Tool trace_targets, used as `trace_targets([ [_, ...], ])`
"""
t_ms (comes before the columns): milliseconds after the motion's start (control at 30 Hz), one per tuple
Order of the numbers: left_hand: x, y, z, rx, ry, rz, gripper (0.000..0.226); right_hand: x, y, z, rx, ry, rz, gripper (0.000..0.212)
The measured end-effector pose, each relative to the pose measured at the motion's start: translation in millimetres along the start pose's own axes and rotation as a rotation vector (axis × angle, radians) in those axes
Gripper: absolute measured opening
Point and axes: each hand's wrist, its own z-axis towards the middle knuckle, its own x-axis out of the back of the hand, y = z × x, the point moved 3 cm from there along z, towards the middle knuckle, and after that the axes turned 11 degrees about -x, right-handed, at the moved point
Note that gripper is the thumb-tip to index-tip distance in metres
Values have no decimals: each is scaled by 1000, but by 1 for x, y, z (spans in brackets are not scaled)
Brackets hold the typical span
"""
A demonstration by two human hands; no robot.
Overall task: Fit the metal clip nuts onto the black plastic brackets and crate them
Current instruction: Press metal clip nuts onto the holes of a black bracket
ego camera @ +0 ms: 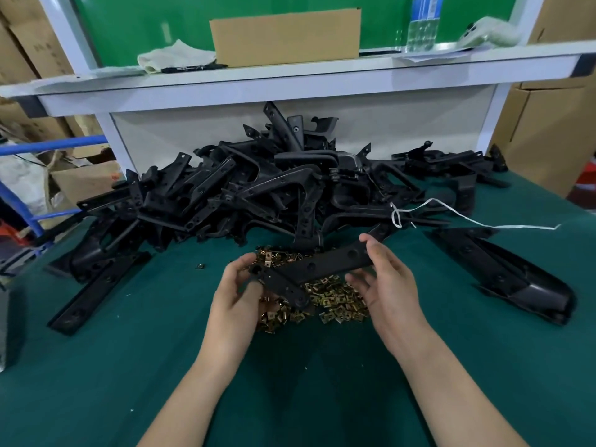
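Your left hand (240,285) has its fingers curled round the near, angled end of the black bracket (322,262); your right hand (387,285) pinches the far end, thumb on top and fingers loosely curled beneath; whether either hand also holds a nut, I cannot tell. The bracket spans hand to hand, tilted up to the right, and hangs directly over the clip nuts (338,298), which lie in a loose brass heap on the green mat (290,382) just below your fingers.

The right-hand hold looks light; if it slips while you press a nut on, the bracket would likely drop into the heap and scatter it; one stray nut (200,266) already lies apart to the left. A nut pushed on while the bracket is tilted could seat crooked or miss its hole.

Further out, the pile of brackets (274,188) leans toward you and nearly touches the nuts; tugging one from the bottom could bring others sliding down over them; the white string (467,217) draped across its right side could snag. No crate is in view.
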Motion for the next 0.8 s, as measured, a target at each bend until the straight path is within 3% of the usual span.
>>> trace_targets([
  [133,2,0,3,86,-1,-212,27,0,-2,-2,11,6,28,20],
  [400,2,2,2,-18,-48,-104,35,0,-2,-1,50,7,-156,22],
  [567,-1,6,-2,-105,-103,22,36,6,-12,-5,274,150,-537,27],
  [733,-10,9,-10,-160,-216,75,37,2,-11,-17,750,306,-1260,23],
  [800,-15,10,-14,-189,-266,94,38,-1,-6,-16,729,319,-1408,35],
])
